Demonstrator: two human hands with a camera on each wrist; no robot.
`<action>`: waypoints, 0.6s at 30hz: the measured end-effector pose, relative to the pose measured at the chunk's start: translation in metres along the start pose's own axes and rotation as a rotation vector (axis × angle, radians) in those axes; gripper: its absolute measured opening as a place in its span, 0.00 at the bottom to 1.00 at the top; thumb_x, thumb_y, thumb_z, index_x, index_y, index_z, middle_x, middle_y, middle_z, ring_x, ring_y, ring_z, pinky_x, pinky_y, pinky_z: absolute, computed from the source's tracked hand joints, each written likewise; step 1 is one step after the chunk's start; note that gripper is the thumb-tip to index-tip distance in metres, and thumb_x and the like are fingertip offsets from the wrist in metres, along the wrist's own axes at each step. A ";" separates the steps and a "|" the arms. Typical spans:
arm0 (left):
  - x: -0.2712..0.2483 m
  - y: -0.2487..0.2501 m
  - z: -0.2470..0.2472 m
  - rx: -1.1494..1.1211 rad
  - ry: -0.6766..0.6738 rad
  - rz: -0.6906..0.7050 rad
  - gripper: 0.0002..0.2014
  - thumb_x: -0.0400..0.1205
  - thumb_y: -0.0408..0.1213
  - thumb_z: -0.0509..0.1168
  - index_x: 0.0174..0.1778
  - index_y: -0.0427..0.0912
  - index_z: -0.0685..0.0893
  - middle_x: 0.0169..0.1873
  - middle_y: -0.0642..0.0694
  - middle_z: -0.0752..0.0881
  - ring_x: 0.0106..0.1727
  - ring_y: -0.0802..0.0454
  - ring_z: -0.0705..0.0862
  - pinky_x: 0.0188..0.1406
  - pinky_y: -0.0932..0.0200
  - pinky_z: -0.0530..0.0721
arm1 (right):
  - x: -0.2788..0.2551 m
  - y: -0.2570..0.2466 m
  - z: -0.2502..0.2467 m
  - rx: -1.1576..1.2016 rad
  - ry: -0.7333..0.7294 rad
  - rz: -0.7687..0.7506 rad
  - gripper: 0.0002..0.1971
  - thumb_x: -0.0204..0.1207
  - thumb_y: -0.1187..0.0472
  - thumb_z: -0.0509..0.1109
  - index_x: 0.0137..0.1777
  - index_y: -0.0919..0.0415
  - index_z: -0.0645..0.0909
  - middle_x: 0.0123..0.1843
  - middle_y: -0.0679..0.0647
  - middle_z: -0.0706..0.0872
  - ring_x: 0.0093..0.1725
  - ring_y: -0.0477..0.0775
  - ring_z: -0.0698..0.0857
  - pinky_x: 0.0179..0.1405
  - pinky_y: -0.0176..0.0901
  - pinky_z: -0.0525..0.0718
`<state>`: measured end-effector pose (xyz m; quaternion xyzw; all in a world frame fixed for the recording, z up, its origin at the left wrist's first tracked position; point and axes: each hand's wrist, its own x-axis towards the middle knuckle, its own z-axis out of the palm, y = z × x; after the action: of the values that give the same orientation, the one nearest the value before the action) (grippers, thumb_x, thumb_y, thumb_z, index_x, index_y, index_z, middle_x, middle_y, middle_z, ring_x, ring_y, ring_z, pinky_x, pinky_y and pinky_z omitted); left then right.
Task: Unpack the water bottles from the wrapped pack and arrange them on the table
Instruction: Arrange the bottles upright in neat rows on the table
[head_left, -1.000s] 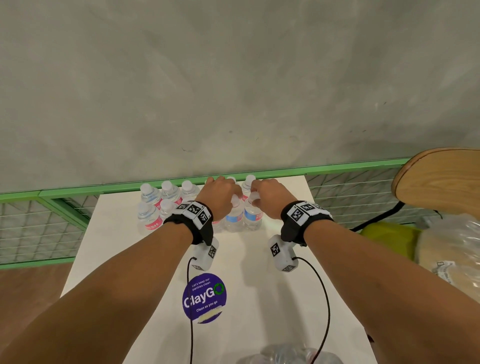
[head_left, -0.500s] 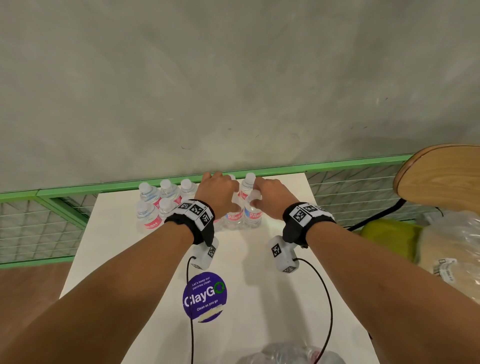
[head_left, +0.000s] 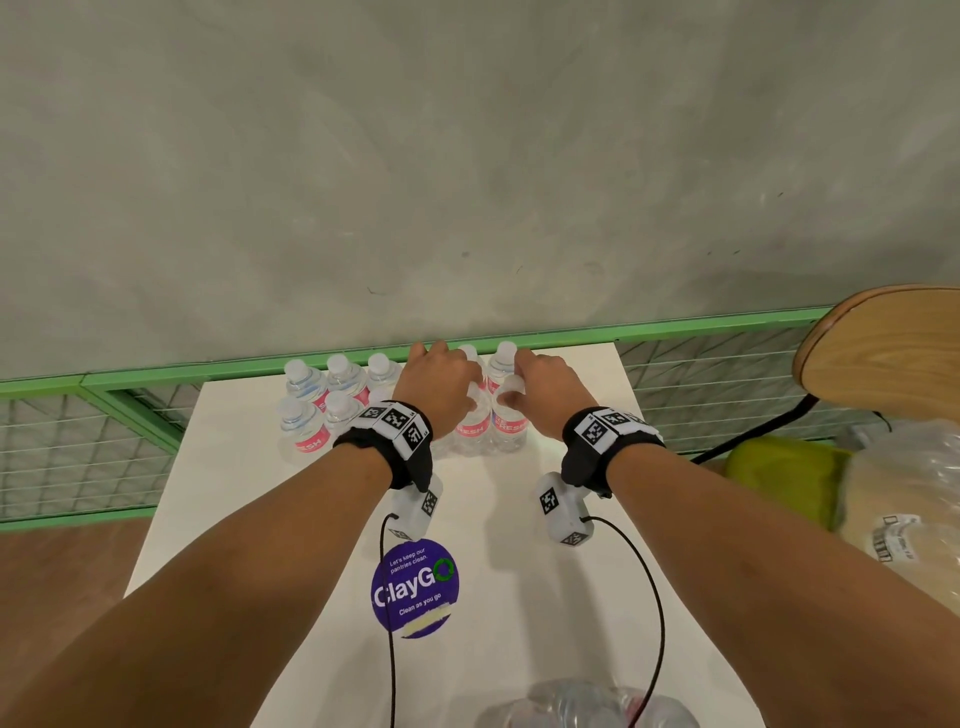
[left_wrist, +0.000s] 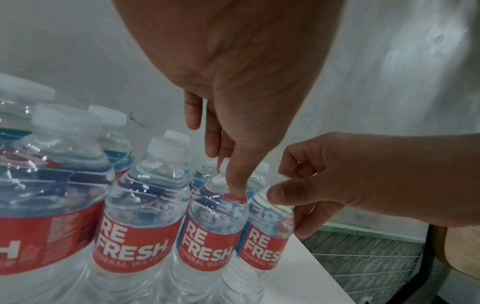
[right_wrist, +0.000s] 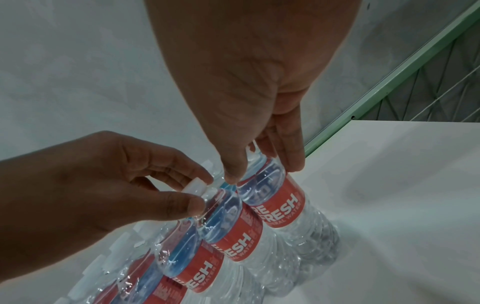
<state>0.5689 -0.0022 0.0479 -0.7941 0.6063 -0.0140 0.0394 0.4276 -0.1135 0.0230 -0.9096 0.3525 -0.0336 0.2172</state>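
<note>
Several clear water bottles with red REFRESH labels stand in two rows at the far edge of the white table (head_left: 519, 571). My left hand (head_left: 441, 384) pinches the neck and cap of a front-row bottle (left_wrist: 207, 232), thumb on its shoulder. My right hand (head_left: 545, 389) grips the neck of the rightmost front bottle (right_wrist: 275, 197), right beside it. Both bottles stand upright on the table and touch each other. The crumpled plastic pack (head_left: 587, 706) lies at the near edge, partly cut off by the picture.
A green rail with wire mesh (head_left: 675, 332) runs behind the table against a grey wall. A wooden chair seat (head_left: 893, 353) and plastic bags (head_left: 909, 493) sit at the right. A purple round sticker (head_left: 414, 592) marks the table's middle.
The two held bottles have turned, so their red labels now face me. Both hands have stayed on their necks and shifted slightly toward the far edge.
</note>
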 end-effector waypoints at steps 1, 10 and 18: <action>0.000 0.000 0.000 -0.005 0.000 0.000 0.14 0.81 0.48 0.68 0.63 0.58 0.85 0.56 0.53 0.86 0.60 0.47 0.78 0.61 0.48 0.68 | 0.000 0.000 0.000 0.001 -0.001 0.001 0.21 0.78 0.48 0.73 0.62 0.60 0.74 0.52 0.58 0.85 0.52 0.60 0.82 0.42 0.45 0.74; -0.001 -0.004 0.004 -0.063 0.002 0.008 0.16 0.80 0.48 0.68 0.65 0.57 0.84 0.57 0.53 0.85 0.60 0.47 0.78 0.61 0.48 0.70 | -0.001 0.000 -0.001 -0.004 -0.003 0.008 0.23 0.77 0.46 0.73 0.62 0.60 0.74 0.53 0.58 0.85 0.53 0.60 0.83 0.43 0.45 0.75; -0.024 -0.015 -0.016 -0.254 0.097 -0.031 0.23 0.79 0.54 0.70 0.68 0.50 0.82 0.58 0.50 0.85 0.62 0.46 0.80 0.64 0.45 0.75 | -0.011 -0.007 -0.017 -0.001 -0.016 0.042 0.31 0.76 0.42 0.74 0.69 0.61 0.71 0.62 0.61 0.83 0.60 0.64 0.83 0.52 0.51 0.82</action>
<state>0.5763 0.0241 0.0662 -0.8003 0.5921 0.0240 -0.0909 0.4204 -0.1082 0.0419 -0.9023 0.3700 -0.0215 0.2202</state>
